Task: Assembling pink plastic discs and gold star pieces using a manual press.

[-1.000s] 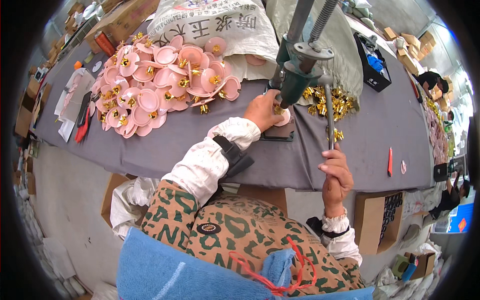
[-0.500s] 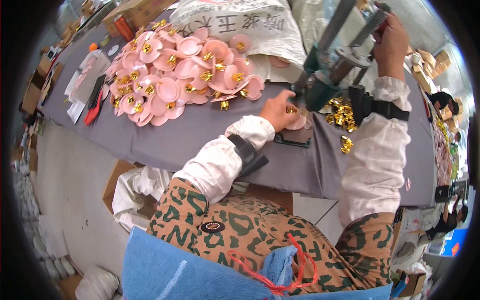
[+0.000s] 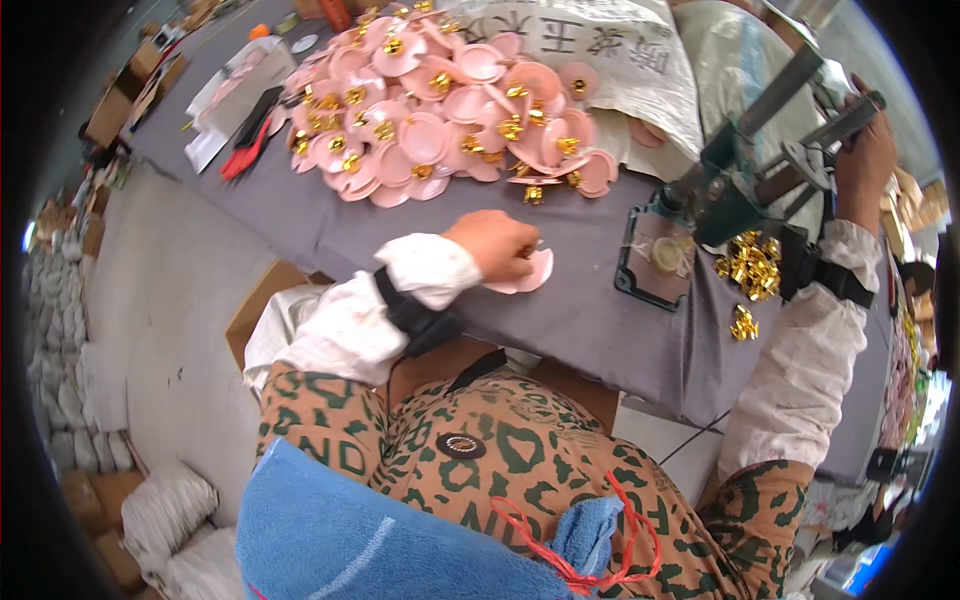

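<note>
My left hand (image 3: 495,243) is closed on a pink round plastic piece (image 3: 538,272), held low over the grey-covered table near its front edge. The fingers hide part of the piece. On the right, my right hand (image 3: 868,160) is closed at the handle end of a green hand press (image 3: 735,180), partly behind its toothed bar (image 3: 845,120). Under the press, a round pale pad (image 3: 668,255) sits on its base with nothing pink on it. Shiny gold metal pieces (image 3: 752,265) lie right of the base.
A large heap of pink round pieces with gold fittings (image 3: 420,135) covers the far left-middle. Behind it lies a white woven sack (image 3: 600,60). Red-and-black-handled scissors or pliers (image 3: 250,140) and a white box (image 3: 225,105) are at left. The table's front edge (image 3: 570,365) runs before me.
My left hand has moved left, away from the press and toward me, with the pink piece in it. My right hand stays at the press handle. The view has shifted.
</note>
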The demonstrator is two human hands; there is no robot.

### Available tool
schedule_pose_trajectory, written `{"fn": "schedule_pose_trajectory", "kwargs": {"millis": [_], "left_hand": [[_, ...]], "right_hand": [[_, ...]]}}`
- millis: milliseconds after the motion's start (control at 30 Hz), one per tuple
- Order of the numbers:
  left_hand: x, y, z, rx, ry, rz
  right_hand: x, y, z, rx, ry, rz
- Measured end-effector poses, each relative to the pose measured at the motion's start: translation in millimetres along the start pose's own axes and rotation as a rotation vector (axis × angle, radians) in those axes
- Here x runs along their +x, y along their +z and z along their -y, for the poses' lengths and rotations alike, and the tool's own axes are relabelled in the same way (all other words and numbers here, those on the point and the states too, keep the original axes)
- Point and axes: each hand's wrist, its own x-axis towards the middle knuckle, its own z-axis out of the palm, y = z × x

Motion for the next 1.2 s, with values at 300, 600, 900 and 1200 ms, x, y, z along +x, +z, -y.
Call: {"fn": "schedule_pose_trajectory", "kwargs": {"millis": [300, 600, 900, 1200], "left_hand": [[-233.7, 1.3, 93.9, 0.032, -0.602, 0.215], [-30.6, -48.3, 102.9, 0.328, -0.090, -0.941], [-58.0, 27.4, 76.4, 0.171, -0.231, -0.714], [-57.0, 34.2, 48.9, -0.238, -0.252, -0.729]], "right_hand": [[0.5, -13.4, -10.0, -0.559, -0.256, 0.020], [-0.4, 16.0, 16.9, 0.549, 0.361, -0.104], [-11.1, 8.7, 19.6, -0.119, -0.064, -0.059], [-5.8, -2.1, 6.7, -0.060, -0.005, -0.050]]}}
